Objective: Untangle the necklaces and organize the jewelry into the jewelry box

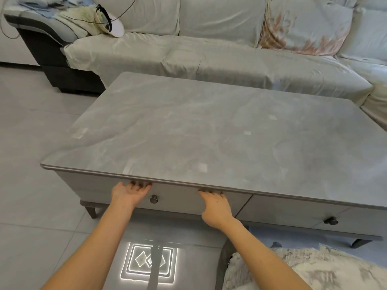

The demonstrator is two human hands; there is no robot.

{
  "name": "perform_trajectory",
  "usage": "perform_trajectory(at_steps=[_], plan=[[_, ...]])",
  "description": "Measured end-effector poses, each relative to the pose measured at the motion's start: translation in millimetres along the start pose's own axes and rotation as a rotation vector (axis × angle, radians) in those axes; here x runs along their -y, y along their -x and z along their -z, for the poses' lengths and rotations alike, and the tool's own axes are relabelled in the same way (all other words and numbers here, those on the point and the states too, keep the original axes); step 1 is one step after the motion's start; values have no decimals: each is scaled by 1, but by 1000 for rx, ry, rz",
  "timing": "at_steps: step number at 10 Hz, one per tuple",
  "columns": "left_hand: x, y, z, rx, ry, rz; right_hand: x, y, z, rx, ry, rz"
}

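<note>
**You:** Where are my hands, and where's the jewelry?

**Spotter:** Both are at the top edge of the drawer [178, 199], just under the counter's [188, 126] lip. Your left hand [129, 192] curls its fingers over that edge. Your right hand [216, 206] reaches up to it with its tips hidden, so I cannot tell whether it hooks or only presses. No necklaces or jewelry box are in view. They may be inside, but that's a guess.

**You:** What could go wrong?

**Spotter:** You aren't using the knob [154, 199]. An uneven pull on the edge could skew the drawer and jam it, or nip your fingers against the lip. A hard yank might tangle any chains inside further.

**You:** Anything in the way?

**Spotter:** The fluffy cushion [314, 268] by your right arm lies near the drawer's path. The sofa [209, 59] sits behind the counter, and a second drawer [293, 212] is on the right.
</note>
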State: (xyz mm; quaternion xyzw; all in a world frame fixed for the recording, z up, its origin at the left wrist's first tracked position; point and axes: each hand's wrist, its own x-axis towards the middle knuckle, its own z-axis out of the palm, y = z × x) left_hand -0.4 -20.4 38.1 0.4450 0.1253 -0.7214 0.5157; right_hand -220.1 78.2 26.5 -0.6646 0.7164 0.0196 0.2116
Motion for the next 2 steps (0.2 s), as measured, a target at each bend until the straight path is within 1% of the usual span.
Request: perform_trajectory(at_steps=[1,2], plan=[[1,3,0,-37,-64,8,-4,3,11,51,-86,21],[6,18,5,-197,-271,61,-10,13,37,-46,-302,-1]])
